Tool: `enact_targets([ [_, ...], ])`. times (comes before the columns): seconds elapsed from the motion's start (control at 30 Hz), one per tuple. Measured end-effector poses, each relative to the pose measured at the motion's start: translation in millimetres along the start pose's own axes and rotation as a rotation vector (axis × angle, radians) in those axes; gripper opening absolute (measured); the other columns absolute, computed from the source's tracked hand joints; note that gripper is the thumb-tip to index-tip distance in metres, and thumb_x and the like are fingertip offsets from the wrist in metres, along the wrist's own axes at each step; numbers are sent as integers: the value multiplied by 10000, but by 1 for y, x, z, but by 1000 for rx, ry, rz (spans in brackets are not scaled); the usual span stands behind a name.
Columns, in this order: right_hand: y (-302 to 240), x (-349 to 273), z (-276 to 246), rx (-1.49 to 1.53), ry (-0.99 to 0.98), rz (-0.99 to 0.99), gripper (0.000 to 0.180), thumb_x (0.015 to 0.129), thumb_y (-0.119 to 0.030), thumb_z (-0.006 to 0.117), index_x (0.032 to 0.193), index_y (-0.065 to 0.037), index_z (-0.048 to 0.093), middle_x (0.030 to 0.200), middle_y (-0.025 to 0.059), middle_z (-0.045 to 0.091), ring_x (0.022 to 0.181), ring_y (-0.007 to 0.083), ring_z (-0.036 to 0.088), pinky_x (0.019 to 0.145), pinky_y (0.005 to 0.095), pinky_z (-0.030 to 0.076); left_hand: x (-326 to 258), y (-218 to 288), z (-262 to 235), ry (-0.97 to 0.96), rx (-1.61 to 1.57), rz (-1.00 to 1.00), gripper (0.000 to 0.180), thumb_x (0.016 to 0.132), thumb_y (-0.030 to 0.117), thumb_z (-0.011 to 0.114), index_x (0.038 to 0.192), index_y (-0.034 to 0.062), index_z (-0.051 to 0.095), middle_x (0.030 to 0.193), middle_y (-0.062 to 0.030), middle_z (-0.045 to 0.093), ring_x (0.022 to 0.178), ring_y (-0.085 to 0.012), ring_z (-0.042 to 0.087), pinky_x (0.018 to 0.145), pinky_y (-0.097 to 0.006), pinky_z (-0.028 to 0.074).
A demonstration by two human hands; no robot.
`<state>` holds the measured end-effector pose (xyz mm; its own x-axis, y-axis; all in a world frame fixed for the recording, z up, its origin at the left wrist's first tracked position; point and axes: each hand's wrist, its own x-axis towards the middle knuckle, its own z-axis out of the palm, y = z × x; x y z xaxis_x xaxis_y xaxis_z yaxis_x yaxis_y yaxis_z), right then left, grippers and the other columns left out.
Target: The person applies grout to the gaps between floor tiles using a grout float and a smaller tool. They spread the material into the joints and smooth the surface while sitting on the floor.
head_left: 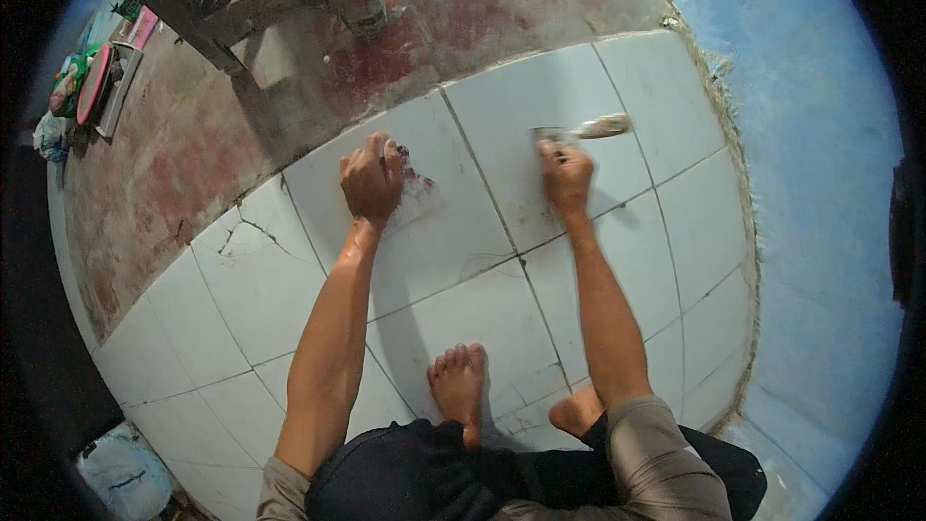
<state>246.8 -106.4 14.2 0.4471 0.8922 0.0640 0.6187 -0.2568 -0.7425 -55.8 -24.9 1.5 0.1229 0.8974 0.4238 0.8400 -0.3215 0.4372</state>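
Note:
I crouch on a floor of large white tiles (pixel 502 309). My left hand (pixel 370 178) presses flat-fisted on a tile, holding a small dark scraper or cloth whose edge shows at my fingers. My right hand (pixel 566 177) grips a putty knife (pixel 590 128) with a pale handle, its blade lying on the tile just above my knuckles. My bare foot (pixel 459 386) rests on the tiles below both hands.
Bare reddish concrete floor (pixel 193 154) lies beyond the tiles, with a cracked tile (pixel 241 236) at its edge. A blue wall (pixel 810 183) runs along the right. Dark wooden furniture legs (pixel 183 10) stand at the top, coloured items (pixel 92 87) at far left, a white bag (pixel 121 473) bottom left.

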Motion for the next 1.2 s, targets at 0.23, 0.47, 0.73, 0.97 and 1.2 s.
enact_targets([
  [0.23,89,25,-82,-83,204,219,311,935,-266,670,814,19,699,702,150,686,657,271,684,629,424,514,4,11,4,-71,-21,-70,219,970,276,581,1072,107,677,713,-103,661,728,-285,658,783,-431,464],
  [0.47,20,19,-20,-148,-18,-168,310,930,-221,677,726,10,641,608,154,586,545,221,556,561,407,463,0,3,-2,-44,-24,-64,207,967,271,585,1058,108,674,703,-94,654,720,-281,652,777,-424,457],
  [0.73,13,19,7,-136,-46,-71,354,898,-280,678,710,4,583,628,217,604,563,337,595,602,482,471,4,9,-2,-63,-10,-74,208,961,267,584,1068,113,673,719,-109,655,733,-281,653,780,-424,458],
  [0.97,30,60,-27,-173,236,5,329,936,-234,640,703,-9,581,637,132,625,569,293,617,550,449,465,3,14,0,-78,-21,-69,219,962,272,580,1080,115,678,722,-106,663,728,-279,655,780,-417,460],
  [1.2,-4,31,28,-97,-81,-393,293,898,-231,678,722,-17,584,585,148,548,504,291,516,530,445,449,1,1,1,-43,-11,-60,207,952,260,601,1072,109,676,722,-103,667,725,-281,661,772,-418,462],
])
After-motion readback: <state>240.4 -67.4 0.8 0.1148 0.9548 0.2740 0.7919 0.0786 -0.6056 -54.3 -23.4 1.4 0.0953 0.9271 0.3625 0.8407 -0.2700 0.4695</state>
